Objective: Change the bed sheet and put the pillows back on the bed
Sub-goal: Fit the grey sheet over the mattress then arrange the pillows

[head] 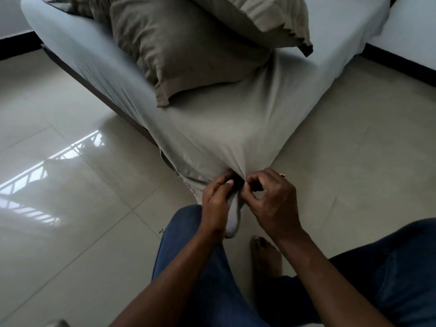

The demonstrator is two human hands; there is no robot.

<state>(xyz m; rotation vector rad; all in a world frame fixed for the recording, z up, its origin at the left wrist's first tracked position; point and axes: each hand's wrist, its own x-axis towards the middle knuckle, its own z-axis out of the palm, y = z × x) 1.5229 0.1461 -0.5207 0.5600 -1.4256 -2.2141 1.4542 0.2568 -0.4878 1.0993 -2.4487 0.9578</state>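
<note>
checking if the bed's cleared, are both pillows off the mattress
No, one taupe pillow lies on the sheeted mattress and a second pillow overlaps it from behind.

Fig.: glossy beige tiled floor (70,197) w/ pale grout lines. Bright reflection (59,166) of a railing on the tiles, left. Black skirting (401,64) along base of white wall (410,27), upper right; same at upper left. Small dark speck (161,230) on a tile, btm centre.
</note>
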